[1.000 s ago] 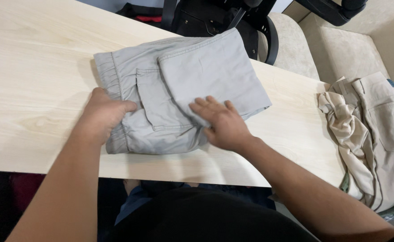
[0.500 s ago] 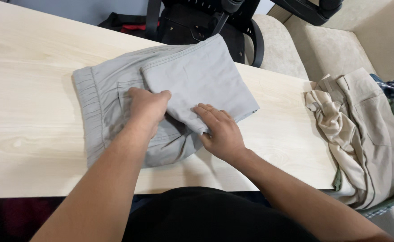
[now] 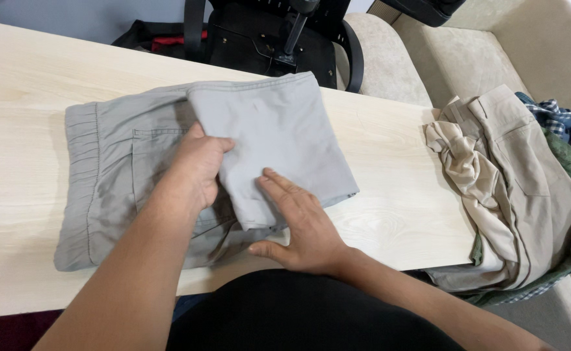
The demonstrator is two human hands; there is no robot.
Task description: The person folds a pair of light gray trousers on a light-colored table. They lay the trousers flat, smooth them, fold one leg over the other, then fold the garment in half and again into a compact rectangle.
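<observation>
Grey trousers with an elastic waistband lie partly folded on a pale wooden table. Their leg part is folded over on top, toward the right. My left hand grips the left edge of that folded flap, fingers curled over it. My right hand lies flat on the flap's near corner, fingers spread, pressing it down.
A heap of clothes hangs off the table's right end: beige trousers, a green garment and a checked shirt. Behind the table stand a black office chair and a beige sofa.
My left hand has shifted from the waistband side to the edge of the folded leg and taken hold of it. My right hand stays flat on the cloth.
</observation>
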